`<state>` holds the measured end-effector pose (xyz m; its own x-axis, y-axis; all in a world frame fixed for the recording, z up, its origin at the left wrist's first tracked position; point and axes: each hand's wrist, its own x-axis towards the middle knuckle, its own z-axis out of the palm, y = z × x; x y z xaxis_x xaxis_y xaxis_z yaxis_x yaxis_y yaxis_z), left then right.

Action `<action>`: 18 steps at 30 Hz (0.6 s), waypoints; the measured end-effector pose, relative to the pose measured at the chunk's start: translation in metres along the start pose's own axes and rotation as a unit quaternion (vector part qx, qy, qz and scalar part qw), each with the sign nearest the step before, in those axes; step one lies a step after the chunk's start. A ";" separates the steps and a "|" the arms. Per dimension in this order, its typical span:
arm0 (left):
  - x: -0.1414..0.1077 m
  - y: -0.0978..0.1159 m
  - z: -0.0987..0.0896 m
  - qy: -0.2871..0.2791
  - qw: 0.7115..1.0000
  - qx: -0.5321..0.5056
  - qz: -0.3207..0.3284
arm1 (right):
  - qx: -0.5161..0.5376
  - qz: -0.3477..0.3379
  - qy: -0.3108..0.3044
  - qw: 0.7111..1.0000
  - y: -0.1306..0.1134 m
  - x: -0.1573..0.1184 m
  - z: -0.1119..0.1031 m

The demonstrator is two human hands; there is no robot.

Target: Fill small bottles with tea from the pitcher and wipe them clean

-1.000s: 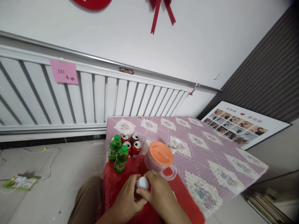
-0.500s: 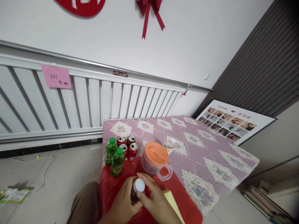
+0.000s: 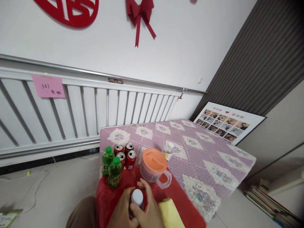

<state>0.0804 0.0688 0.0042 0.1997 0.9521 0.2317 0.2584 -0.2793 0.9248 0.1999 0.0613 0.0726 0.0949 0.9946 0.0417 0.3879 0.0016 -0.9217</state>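
Note:
A small bottle with a white cap stands upright between my two hands at the bottom of the view, most of its dark body hidden. My left hand is wrapped round its left side. My right hand is on the other side, thumb against the bottle just below the cap and fingers raised behind it. Just beyond is a clear plastic pitcher with an orange lid, its handle toward the right. A folded yellow cloth lies beside my right hand on the red cover.
Two green-capped bottles stand left of the pitcher, near several opened red drink cans. A clear bottle with a white cap is behind the pitcher on the patterned tablecloth. A white radiator runs along the wall.
The view has shifted, so the scene sits lower and farther left. My right fingers have lifted and spread somewhat from the cap, and the bottle stays between my hands.

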 end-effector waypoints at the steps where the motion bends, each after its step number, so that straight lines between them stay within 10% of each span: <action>1: 0.000 0.002 -0.001 -0.004 1.000 -0.001 -0.005 | 0.012 -0.016 -0.004 1.000 0.005 0.000 -0.001; 9: 0.000 0.019 -0.007 -0.014 1.000 -0.002 -0.021 | -0.027 -0.107 -0.013 0.994 0.002 0.001 -0.009; 18: -0.004 0.002 -0.003 0.030 0.998 0.023 -0.049 | -0.040 -0.028 0.066 0.997 0.014 -0.004 0.004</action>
<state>0.0770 0.0651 0.0064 0.1148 0.9804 0.1599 0.3167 -0.1887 0.9296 0.2018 0.0581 0.0579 0.1893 0.9708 0.1471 0.4681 0.0424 -0.8827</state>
